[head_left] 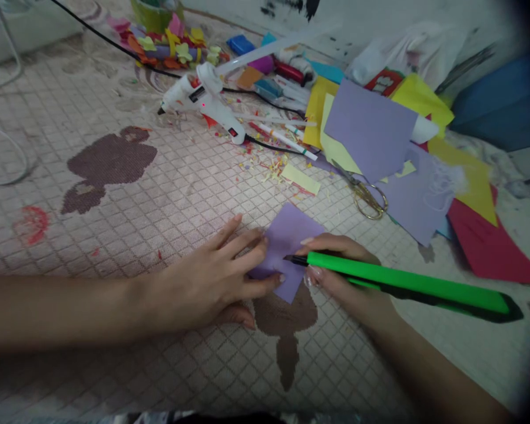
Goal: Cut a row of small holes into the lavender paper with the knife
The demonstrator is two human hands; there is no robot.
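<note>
Head view: my left hand point(207, 277) lies open and flat, fingers spread across the lilac paper point(291, 247) on the mat point(176, 194). My right hand point(340, 282) grips a green marker point(406, 282), its tip over the paper. The paper's long axis runs far to near, between both hands.

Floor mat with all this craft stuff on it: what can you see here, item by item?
woven mat: one, beige, under everything
hot glue gun: one, white, upper middle of the mat
black cable: one, black, across the mat's top
paper sheets: many, purple, yellow and red, upper right
scissors: one pair, gold, right of the hands
lavender paper square: one, lavender, under both hands
green marker: one, green and black, in the right hand
left hand: one, pressing the paper
right hand: one, gripping the marker
</note>
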